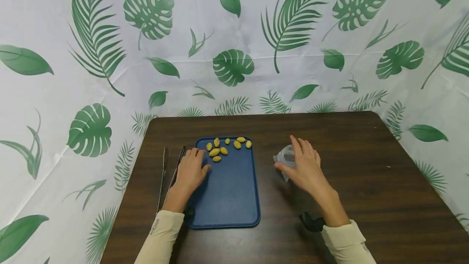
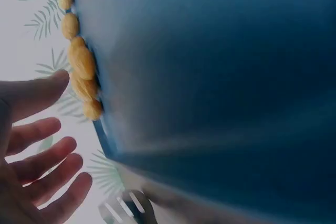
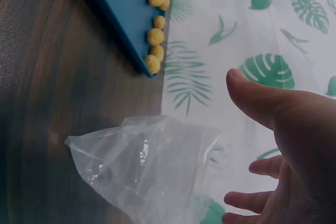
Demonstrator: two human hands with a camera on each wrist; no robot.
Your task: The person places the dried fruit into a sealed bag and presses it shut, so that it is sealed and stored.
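Observation:
Several small yellow oval pieces, like little fruits or nuts, (image 1: 214,152) lie along the far end of a blue tray (image 1: 234,195). The left hand (image 1: 191,170) hovers by the tray's left rim, fingers loosely spread and holding nothing. In the left wrist view its thumb (image 2: 44,93) overlaps the edge of the pieces. To the right of the tray a clear plastic bag (image 1: 283,158) stands crumpled on the table. Beside and partly in front of it is the right hand (image 1: 305,168), fingers apart. The right wrist view shows a gap between that hand and the bag (image 3: 142,166).
Metal tongs (image 1: 162,178) with spread arms lie left of the tray, partly behind the left hand; their slotted tip (image 2: 128,205) shows in the left wrist view. The dark wooden table (image 1: 366,174) backs onto a leaf-patterned cloth (image 1: 198,12).

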